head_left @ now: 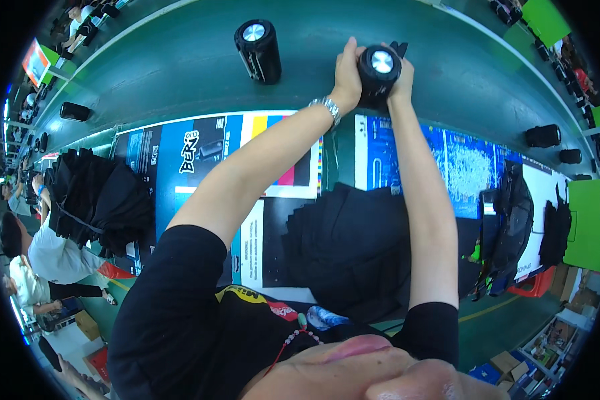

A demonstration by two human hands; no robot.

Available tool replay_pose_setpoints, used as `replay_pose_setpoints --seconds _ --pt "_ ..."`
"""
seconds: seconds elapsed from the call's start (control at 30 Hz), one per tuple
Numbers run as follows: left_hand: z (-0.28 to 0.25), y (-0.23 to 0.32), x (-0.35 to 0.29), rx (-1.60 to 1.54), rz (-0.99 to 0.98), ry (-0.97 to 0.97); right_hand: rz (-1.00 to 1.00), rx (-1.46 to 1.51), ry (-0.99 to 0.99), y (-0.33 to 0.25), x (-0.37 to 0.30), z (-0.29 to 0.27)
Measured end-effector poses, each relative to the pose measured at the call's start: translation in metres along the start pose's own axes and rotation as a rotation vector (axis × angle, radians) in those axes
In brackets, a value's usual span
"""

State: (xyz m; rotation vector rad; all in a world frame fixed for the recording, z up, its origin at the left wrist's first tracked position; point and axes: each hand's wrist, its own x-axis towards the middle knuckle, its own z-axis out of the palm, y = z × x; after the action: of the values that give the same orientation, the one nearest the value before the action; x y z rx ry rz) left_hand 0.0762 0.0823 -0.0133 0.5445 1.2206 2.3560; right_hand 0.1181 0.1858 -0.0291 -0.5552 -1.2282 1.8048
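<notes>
Both my arms reach forward over the green work surface [313, 40]. Between my palms is a black cylindrical speaker [375, 90] with a shiny silver round end facing up. My left hand [348, 79] grips its left side, the thumb or a finger pointing up. Around its right side wraps my right hand [402, 83], its fingers partly hidden by the speaker. A small dark strap or loop [399, 48] sticks out beyond the speaker's far right edge. To the left, apart from my hands, a similar speaker [263, 60] stands upright.
Fanned black fabric pieces [347, 250] lie before me on printed sheets [300, 153]; another black pile [100, 200] sits at left. More speakers lie at the far left [75, 111] and right [543, 136]. A green panel [588, 230] stands at right. Other people work at left.
</notes>
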Motion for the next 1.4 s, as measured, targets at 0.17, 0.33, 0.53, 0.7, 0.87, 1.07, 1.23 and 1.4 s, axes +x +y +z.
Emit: replay_pose_setpoints --seconds 0.17,0.33,0.53,0.7,0.87,1.07,1.23,1.4 --pt "-0.011 0.015 0.005 0.227 0.038 0.074 0.116 -0.002 0.169 0.003 0.001 0.011" --pt "-0.034 0.048 -0.037 0.594 0.212 -0.021 -0.016 -0.17 0.301 -0.047 -0.016 -0.034" --pt "-0.1 0.142 -0.114 0.344 0.0 -0.056 -0.436 -0.231 0.391 -0.185 -0.063 -0.007" --pt "-0.133 0.159 -0.158 0.328 0.034 -0.045 -0.019 -0.267 -0.191 -0.146 -0.157 0.1" --pt "-0.146 0.162 -0.179 0.406 0.032 -0.069 0.199 -0.339 -0.399 -0.064 -0.235 0.16" --pt "-0.174 0.149 -0.182 0.549 0.113 0.078 0.448 -0.08 -0.529 -0.022 -0.243 0.15" --pt "-0.18 0.151 -0.181 0.565 0.304 0.195 0.511 -0.038 -0.657 -0.025 -0.244 0.143" --pt "-0.184 0.16 -0.182 0.064 0.005 0.116 0.516 -0.079 -0.7 -0.03 -0.237 0.138"
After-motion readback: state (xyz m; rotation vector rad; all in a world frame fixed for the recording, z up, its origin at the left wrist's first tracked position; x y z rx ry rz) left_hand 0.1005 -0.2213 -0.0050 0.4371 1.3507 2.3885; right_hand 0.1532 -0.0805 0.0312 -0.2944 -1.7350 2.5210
